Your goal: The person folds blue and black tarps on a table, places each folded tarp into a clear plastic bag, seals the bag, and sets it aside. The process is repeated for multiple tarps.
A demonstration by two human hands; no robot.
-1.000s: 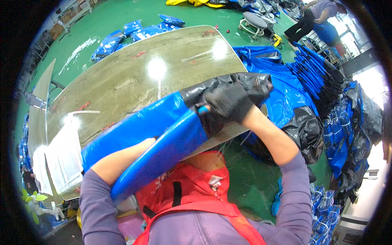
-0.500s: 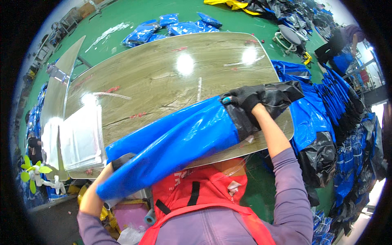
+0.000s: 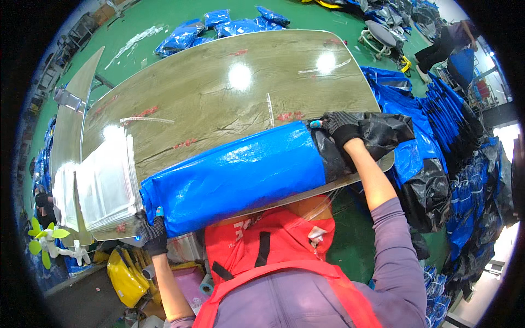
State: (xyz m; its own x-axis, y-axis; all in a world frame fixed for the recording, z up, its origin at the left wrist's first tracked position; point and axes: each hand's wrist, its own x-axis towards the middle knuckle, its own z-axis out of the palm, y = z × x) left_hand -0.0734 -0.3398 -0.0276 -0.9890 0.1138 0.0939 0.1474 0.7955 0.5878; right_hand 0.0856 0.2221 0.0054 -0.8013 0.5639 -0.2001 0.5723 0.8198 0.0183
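Observation:
A long blue plastic bag [image 3: 240,175] with a black end lies spread along the near side of the wood-patterned table [image 3: 208,93], its front edge close to the table's. My right hand [image 3: 340,128], in a black knit glove with a bare thumb tip, grips the upper edge of the black part; the fingertips are partly hidden. At the bag's lower left corner is my left hand [image 3: 152,232], gloved alike. Its thumb touches the blue sheet, apart from the fingers, which lie beside the edge.
Clear plastic sleeves [image 3: 109,186] are stacked at the table's left. Blue and black bags [image 3: 418,164] hang along the right side. Wrapped blue packets [image 3: 235,27] lie on the green floor beyond, near a grey stool [image 3: 380,35]. A small green fan [image 3: 44,235] stands at left; another person [image 3: 445,46] is far right.
My left hand has come out from under the lifted blue fold and moved right to its corner. The blue part now lies flatter and wider. My right hand stays on the black end.

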